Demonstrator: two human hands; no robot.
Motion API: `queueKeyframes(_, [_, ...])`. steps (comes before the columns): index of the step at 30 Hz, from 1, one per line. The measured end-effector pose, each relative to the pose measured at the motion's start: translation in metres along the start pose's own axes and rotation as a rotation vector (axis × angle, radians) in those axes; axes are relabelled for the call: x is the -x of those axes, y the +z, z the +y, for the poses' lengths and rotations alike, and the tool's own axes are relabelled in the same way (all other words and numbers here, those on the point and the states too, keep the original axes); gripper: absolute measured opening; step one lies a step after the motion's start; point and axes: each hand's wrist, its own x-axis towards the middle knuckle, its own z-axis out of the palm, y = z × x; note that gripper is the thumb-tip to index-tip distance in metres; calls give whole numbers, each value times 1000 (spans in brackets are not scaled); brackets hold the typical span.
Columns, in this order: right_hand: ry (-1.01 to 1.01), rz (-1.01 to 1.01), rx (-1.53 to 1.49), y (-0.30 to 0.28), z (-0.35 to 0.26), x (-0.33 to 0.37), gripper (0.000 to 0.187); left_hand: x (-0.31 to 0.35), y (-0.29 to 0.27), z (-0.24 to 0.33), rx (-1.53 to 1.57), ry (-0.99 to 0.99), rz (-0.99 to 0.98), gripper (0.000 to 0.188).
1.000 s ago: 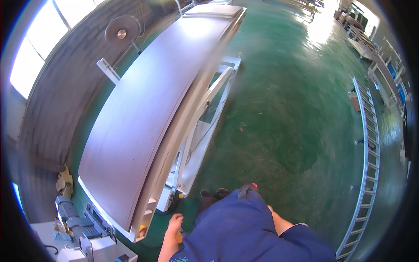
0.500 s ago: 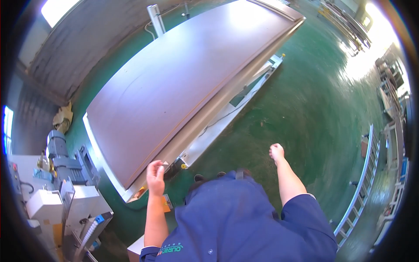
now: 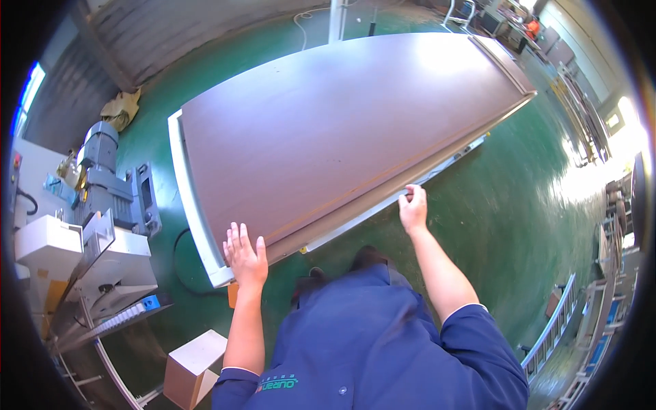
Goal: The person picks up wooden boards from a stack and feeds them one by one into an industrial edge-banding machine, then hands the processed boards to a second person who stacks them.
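Note:
A large brown sheet (image 3: pixel 328 137) lies on a long, low table with a pale frame (image 3: pixel 184 178). Over the near left corner of the sheet is my left hand (image 3: pixel 246 258), open with its fingers spread; whether it touches the surface or hovers just above is hard to tell. My right hand (image 3: pixel 413 210) is beside the table's long near edge, with the fingers curled toward the thumb. What it holds, if anything, is too small to make out. A thin orange-brown line runs along the sheet near that edge.
Grey motors (image 3: pixel 102 171) and white machine housings (image 3: pixel 123 263) stand at the left. A box with a white top (image 3: pixel 198 352) sits on the green floor near my left arm. A ladder (image 3: pixel 550 328) lies at the right. A white post (image 3: pixel 336 20) rises behind the table.
The view has turned, so the table lies more level across it. My left hand has spread its fingers over the sheet's corner. My right hand has come up close to the table's edge.

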Motion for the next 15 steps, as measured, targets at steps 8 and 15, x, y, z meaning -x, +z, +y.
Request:
queueKeyframes(8, [-161,-69,133,15,-62,-88,41,-53,-30,-20,68,-96,104,57])
queueKeyframes(15, [-294,-147,318,34,-80,-157,50,-114,-21,-18,-31,-98,187,60])
